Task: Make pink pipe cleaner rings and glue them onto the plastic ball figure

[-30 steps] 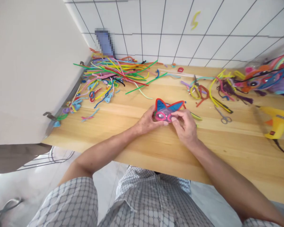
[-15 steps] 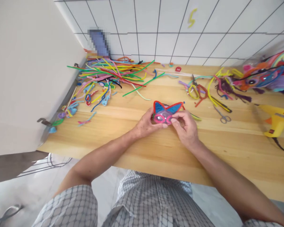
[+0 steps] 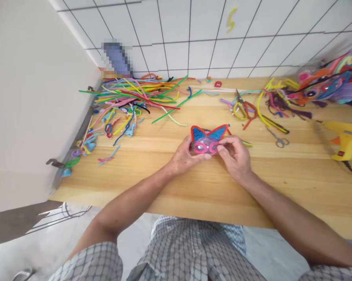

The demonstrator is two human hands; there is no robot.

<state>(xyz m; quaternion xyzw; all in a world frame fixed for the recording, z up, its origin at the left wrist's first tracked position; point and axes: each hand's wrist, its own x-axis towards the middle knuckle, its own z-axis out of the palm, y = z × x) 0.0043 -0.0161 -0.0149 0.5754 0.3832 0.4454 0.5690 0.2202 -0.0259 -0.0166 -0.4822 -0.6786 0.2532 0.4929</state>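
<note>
Between my hands is a small clear plastic mask (image 3: 206,141) with two pointed blue ears edged in red and pink rings around its eye openings. My left hand (image 3: 185,157) grips its left side, the thumb lying along the lower edge. At the right eye ring, the thumb and fingertips of my right hand (image 3: 236,157) pinch the mask's side. Whether those fingers also hold a small separate piece cannot be seen. A yellow-green stem pokes out behind my right hand.
A heap of colourful pipe cleaners (image 3: 134,93) lies at the back left. Orange-and-yellow scissors (image 3: 243,109), small grey scissors (image 3: 280,141) and a yellow-black cutter knife (image 3: 277,125) lie right of centre. A yellow glue gun (image 3: 347,136) and a decorated orange mask (image 3: 316,91) are at the far right.
The view has shifted slightly. My right fingertips have moved a little outward along the right eye ring; my left hand keeps its hold on the mask.
</note>
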